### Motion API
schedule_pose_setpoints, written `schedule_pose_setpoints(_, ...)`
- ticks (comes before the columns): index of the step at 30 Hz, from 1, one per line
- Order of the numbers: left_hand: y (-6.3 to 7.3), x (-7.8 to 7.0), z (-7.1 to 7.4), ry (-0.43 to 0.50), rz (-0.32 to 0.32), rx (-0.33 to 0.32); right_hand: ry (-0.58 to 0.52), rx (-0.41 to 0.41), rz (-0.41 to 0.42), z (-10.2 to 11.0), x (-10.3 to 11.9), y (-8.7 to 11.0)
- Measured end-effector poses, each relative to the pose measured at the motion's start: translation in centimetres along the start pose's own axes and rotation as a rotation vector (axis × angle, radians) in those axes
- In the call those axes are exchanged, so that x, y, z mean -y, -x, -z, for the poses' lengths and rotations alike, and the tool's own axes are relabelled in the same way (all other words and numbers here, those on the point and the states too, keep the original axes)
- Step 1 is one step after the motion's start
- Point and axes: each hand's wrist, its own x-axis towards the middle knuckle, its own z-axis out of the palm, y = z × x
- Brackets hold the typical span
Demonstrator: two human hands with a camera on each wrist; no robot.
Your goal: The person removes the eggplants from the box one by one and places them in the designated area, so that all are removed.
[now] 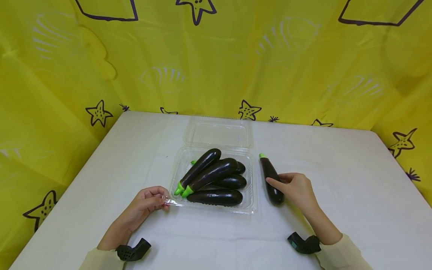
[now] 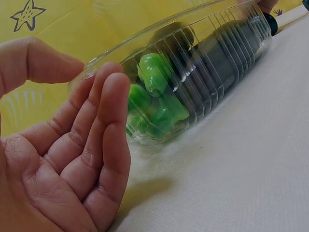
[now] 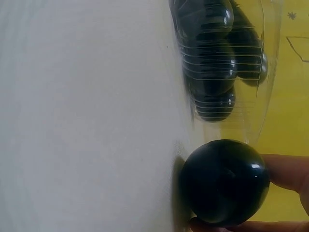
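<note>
A clear plastic clamshell box lies with its lid flipped back, holding several dark eggplants with bright green stems. At the box's front left corner my left hand pinches the rim between thumb and fingers; the left wrist view shows this hand close beside the green stem ends. To the right of the box, my right hand grips a single eggplant, thumb on one side and fingers on the other. Its rounded end faces the right wrist camera, close to the white table.
The transparent lid extends toward the back of the white table. Behind and at both sides hangs a yellow cloth with starfish and fish drawings. A black wrist camera sits on the left wrist, another on the right.
</note>
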Motion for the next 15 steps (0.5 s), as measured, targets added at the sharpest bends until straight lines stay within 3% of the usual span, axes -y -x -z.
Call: schedule_pose_setpoints(15, -0.03, -0.24, -0.17, -0.005, 0.016, -0.012, 0.024, 0.040, -0.006, -0.11, 0.19, 0.13)
